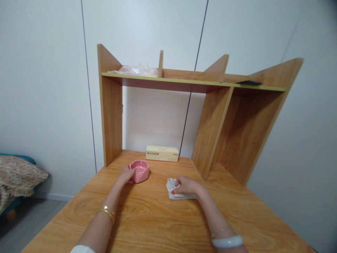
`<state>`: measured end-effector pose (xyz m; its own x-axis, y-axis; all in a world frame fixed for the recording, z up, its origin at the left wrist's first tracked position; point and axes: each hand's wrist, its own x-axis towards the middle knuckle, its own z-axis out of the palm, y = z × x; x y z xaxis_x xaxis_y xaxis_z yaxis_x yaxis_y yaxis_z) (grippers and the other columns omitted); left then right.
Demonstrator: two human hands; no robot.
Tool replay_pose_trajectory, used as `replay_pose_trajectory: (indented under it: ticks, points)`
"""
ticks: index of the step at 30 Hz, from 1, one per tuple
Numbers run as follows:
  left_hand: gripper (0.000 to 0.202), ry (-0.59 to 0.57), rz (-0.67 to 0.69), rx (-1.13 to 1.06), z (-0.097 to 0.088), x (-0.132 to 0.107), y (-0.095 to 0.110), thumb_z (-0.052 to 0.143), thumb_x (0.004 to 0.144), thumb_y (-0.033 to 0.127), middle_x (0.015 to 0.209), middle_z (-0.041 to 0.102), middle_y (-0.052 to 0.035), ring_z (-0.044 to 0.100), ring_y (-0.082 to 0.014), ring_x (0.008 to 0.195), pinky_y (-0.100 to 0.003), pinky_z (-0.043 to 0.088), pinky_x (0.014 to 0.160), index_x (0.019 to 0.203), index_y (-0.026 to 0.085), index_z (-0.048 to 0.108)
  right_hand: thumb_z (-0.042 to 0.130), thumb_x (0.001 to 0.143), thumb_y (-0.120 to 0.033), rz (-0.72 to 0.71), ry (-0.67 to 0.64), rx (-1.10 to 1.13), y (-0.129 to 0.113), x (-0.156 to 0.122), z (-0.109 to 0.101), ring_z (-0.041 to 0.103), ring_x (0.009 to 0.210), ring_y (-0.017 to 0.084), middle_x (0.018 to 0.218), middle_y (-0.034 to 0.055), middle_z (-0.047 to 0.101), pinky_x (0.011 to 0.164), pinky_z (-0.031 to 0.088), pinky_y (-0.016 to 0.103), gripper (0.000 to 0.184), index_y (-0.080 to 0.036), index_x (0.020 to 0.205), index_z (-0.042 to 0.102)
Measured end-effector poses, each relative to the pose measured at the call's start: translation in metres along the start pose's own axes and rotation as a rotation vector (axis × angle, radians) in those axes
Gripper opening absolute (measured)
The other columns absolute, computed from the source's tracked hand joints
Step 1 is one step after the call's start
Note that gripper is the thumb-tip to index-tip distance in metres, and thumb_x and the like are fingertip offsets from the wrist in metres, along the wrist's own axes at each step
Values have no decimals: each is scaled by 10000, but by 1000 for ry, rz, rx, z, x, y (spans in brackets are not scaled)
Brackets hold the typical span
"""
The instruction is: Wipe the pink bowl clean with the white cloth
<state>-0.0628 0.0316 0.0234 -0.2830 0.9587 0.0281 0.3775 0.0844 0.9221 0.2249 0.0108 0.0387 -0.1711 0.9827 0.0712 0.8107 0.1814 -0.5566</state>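
Left fingers (131,172) pinch the pink bowl (142,174) at nine o'clock; lopsided lifting could tip it. Right fingers (178,190) grip white cloth (171,185).

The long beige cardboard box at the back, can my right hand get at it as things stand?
Probably yes: the box faces your right hand across open wooden desktop, with the pink faceted bowl off to the left. The hand is on a folded white cloth, though.

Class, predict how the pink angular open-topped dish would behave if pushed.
The pink angular open-topped dish should probably stay rigid, given its crisp corners and thick-looking rim. Its flat sides make rolling unlikely. Being squat, it would likely slide before tipping.
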Motion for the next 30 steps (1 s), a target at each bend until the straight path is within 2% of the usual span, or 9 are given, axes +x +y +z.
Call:
replay_pose_trajectory:
  ticks: [4, 7, 10, 15, 17, 20, 23, 27, 30]
  points:
    - [336, -49, 20, 38, 12, -12, 11, 495, 798, 251, 954, 670, -140, 664, -233, 747, -292, 540, 520, 1100, 108, 527, 655, 607, -270, 37, 203, 144, 1, 12, 15, 544, 569, 154, 551, 0, 597, 543, 373, 239, 109, -167, 606, 621]
    - [297, -76, 106, 73, 29, -23, 22, 463, 802, 198, 1004, 671, -111, 653, -209, 844, -296, 534, 684, 1075, 138, 560, 440, 796, -398, 31, 378, 266, -6, 21, 21, 578, 674, 172, 752, 61, 651, 583, 412, 252, 322, -140, 862, 621]
    - [280, -99, 205, 116, 46, -32, 31, 483, 771, 170, 1029, 672, -91, 618, -212, 954, -318, 466, 854, 1021, 163, 608, 371, 824, -489, -52, 456, 418, -16, 23, 32, 590, 703, 174, 833, 73, 658, 607, 443, 259, 429, -148, 953, 597]
    - [400, -115, 424, 225, 55, -41, 29, 461, 759, 170, 1119, 643, -74, 579, -209, 1029, -315, 416, 912, 1143, 188, 569, 378, 835, -418, -207, 495, 417, -28, 16, 49, 583, 791, 189, 802, 72, 641, 742, 454, 291, 357, -178, 780, 636]
    - [456, -104, 495, 277, 54, -44, 27, 453, 756, 181, 1177, 611, -84, 557, -212, 1068, -316, 405, 930, 1205, 179, 532, 443, 796, -347, -156, 520, 296, -29, 14, 50, 583, 853, 202, 900, 89, 640, 775, 447, 304, 290, -164, 929, 625]
    - [527, -122, 542, 334, 50, -50, 30, 469, 738, 187, 1224, 576, -72, 534, -214, 1100, -322, 391, 953, 1264, 209, 491, 548, 722, -316, -3, 463, 105, -26, 11, 48, 586, 946, 236, 1027, 111, 637, 797, 439, 328, 525, -151, 1216, 482]
    - [525, -150, 604, 318, 50, -58, 35, 473, 783, 260, 1277, 536, -49, 502, -214, 1145, -344, 363, 991, 1306, 256, 438, 484, 775, -304, 82, 302, 16, -19, 9, 46, 605, 962, 229, 1019, 83, 668, 802, 435, 319, 430, -209, 1192, 528]
    - [707, -174, 560, 167, 60, -64, 31, 537, 785, 424, 1393, 406, -103, 396, -246, 1256, -381, 310, 1043, 1395, 197, 260, 370, 821, -231, 61, 315, 112, -8, 11, 50, 600, 1005, 170, 1075, 36, 666, 845, 428, 267, 367, -235, 1111, 596]
    - [841, -275, 506, -8, 73, -66, 24, 599, 750, 409, 1411, 370, -127, 398, -230, 1258, -346, 340, 1028, 1413, 161, 146, 330, 846, -247, 60, 370, 183, -2, 14, 56, 598, 1014, 154, 1105, 41, 654, 857, 434, 256, 380, -205, 1132, 576]
